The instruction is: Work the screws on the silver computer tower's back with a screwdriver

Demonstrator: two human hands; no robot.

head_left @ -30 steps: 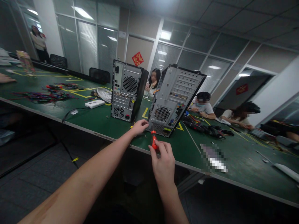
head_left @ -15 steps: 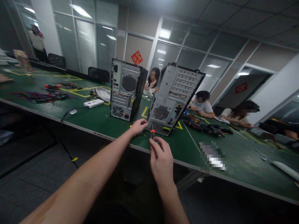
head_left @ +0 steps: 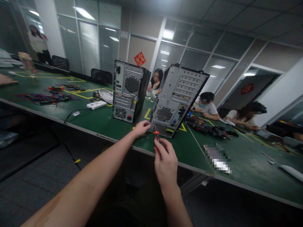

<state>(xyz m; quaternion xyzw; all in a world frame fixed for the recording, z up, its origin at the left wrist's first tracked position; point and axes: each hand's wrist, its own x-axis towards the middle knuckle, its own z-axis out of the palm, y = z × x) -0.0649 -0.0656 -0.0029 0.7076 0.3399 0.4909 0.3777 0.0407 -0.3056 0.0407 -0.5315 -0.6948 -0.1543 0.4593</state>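
Observation:
My right hand (head_left: 165, 157) is wrapped round a screwdriver (head_left: 157, 137) with a red and dark handle. Its thin shaft points up at the lower left corner of the right computer tower (head_left: 174, 86), which stands tilted with its back panel toward me. My left hand (head_left: 142, 128) is closed in a pinch beside that same corner; what its fingertips hold, if anything, is too small to make out. Left of it stands a second computer tower (head_left: 127, 91), its rear fan grille facing me. A few tiny screws (head_left: 148, 137) lie on the table below my left hand.
The green table (head_left: 99, 123) has yellow tape lines. On it are a white power strip (head_left: 96, 105), bundled coloured wires (head_left: 44, 97), black cables (head_left: 219, 131) and a blurred flat object (head_left: 217, 159). Several people sit or stand beyond the table.
The view has shifted slightly, so everything appears a little further right. Both hands keep their places at the right tower's lower corner, the screwdriver still in my right hand.

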